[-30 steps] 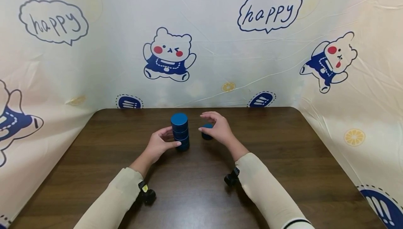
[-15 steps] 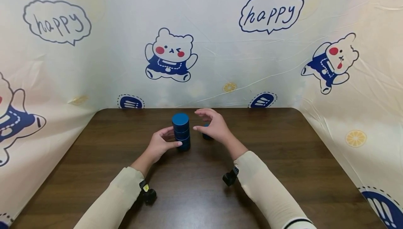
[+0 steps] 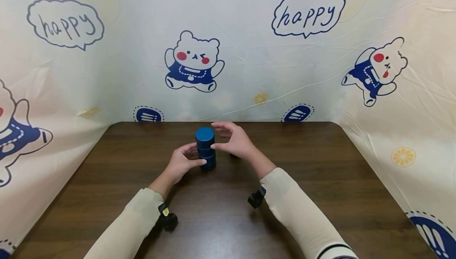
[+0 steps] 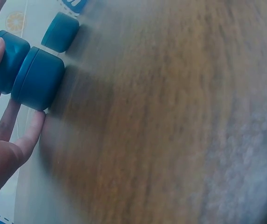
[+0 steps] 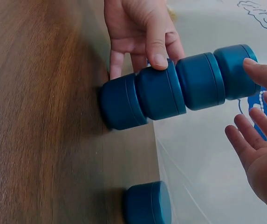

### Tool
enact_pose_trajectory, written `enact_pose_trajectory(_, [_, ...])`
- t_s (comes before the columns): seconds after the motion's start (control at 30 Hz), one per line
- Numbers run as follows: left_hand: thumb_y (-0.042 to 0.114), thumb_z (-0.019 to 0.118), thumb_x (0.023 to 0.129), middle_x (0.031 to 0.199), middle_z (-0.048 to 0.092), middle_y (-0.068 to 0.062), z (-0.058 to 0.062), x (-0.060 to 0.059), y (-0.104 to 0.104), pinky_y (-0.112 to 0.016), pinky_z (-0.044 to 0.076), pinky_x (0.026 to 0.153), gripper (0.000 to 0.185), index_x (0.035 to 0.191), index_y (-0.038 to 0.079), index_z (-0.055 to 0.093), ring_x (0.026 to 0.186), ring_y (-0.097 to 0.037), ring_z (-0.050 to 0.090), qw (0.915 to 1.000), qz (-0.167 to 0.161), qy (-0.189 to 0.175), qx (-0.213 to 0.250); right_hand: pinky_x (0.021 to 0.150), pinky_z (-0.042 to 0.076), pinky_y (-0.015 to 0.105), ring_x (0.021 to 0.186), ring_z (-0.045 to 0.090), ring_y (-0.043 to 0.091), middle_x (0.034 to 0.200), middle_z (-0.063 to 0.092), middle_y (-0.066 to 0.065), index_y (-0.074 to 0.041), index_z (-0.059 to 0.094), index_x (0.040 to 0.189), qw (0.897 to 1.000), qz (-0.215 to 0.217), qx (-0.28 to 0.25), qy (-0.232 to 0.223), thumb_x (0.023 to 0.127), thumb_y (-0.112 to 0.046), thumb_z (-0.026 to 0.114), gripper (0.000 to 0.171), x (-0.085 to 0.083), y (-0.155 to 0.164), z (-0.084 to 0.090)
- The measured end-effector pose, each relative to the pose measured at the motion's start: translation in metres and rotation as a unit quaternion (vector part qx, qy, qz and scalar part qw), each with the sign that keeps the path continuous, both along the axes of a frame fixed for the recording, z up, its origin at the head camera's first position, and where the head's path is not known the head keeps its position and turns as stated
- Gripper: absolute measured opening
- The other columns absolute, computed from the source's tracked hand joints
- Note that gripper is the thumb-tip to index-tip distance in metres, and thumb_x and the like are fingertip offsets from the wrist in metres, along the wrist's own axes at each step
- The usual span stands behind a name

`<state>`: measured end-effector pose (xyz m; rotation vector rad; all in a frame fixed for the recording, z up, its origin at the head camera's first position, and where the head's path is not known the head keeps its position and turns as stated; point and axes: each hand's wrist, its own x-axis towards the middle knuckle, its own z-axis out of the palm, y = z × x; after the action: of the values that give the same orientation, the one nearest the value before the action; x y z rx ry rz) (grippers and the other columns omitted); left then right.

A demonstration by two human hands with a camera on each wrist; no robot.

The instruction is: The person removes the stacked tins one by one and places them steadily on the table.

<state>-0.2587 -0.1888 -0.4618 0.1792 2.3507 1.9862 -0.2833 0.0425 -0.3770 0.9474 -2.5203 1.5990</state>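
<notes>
Blue stack (image 3: 205, 149): left hand (image 3: 179, 163) fingers grasping lower tins; right hand (image 3: 235, 142) fingers released, cupped near top.

Left hand (image 3: 179, 163) grips the blue stack (image 3: 205, 149); right hand (image 3: 233, 142) seemingly touches its top.

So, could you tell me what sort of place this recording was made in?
Probably a small improvised recording booth, not a workshop: a dark wooden table is walled on three sides by a cartoon bear sheet, and it carries only blue round tins between two hands.
</notes>
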Motion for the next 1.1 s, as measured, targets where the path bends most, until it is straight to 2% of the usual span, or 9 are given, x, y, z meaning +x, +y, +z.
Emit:
enact_pose_trajectory(0.2, [0.018,0.088,0.073,0.129,0.062,-0.014,-0.001,0.0,0.0,-0.051,0.041,0.103,0.07,0.135,0.008,0.056,0.119,-0.031,0.056,1.0,-0.001,0.006,0.005,0.097,0.049,0.032,0.117,0.058,0.018,0.131,0.059,0.002,-0.013,0.057,0.132,1.0,0.011,-0.009,-0.006,0.079,-0.016,0.083,0.059,0.001,-0.006,0.001])
enact_pose_trajectory(0.43, [0.018,0.087,0.073,0.129,0.062,-0.014,0.001,0.0,0.001,-0.051,0.043,0.102,0.07,0.134,0.008,0.056,0.12,-0.031,0.056,1.0,-0.003,0.003,0.006,0.098,0.048,0.04,0.116,0.058,0.02,0.131,0.058,0.004,-0.013,0.056,0.134,0.999,0.026,-0.015,-0.022,0.08,-0.016,0.082,0.06,0.002,-0.01,0.0])
enact_pose_trajectory(0.67, [0.017,0.087,0.073,0.129,0.062,-0.014,0.001,0.001,0.0,-0.05,0.043,0.102,0.069,0.134,0.007,0.056,0.12,-0.031,0.056,1.0,-0.002,0.003,0.008,0.096,0.05,0.042,0.112,0.06,0.021,0.129,0.06,0.005,-0.01,0.059,0.131,1.0,0.017,-0.016,-0.016,0.081,-0.015,0.081,0.056,0.003,-0.013,0.0])
enact_pose_trajectory(0.9, [0.017,0.087,0.074,0.129,0.062,-0.013,0.002,0.001,0.001,-0.051,0.043,0.102,0.068,0.134,0.008,0.057,0.119,-0.031,0.056,1.0,-0.002,0.005,0.005,0.095,0.05,0.032,0.106,0.062,0.018,0.122,0.063,0.005,-0.011,0.063,0.125,1.0,0.003,-0.017,-0.016,0.082,-0.013,0.08,0.047,0.005,-0.013,0.0])
enact_pose_trajectory(1.1, [0.016,0.087,0.074,0.128,0.062,-0.013,0.002,0.002,0.001,-0.051,0.042,0.102,0.066,0.133,0.008,0.058,0.119,-0.03,0.056,1.0,-0.003,0.007,0.005,0.094,0.051,0.033,0.105,0.063,0.018,0.123,0.063,0.005,-0.01,0.065,0.123,0.999,0.004,-0.03,-0.013,0.081,-0.011,0.08,0.045,0.005,-0.013,-0.001])
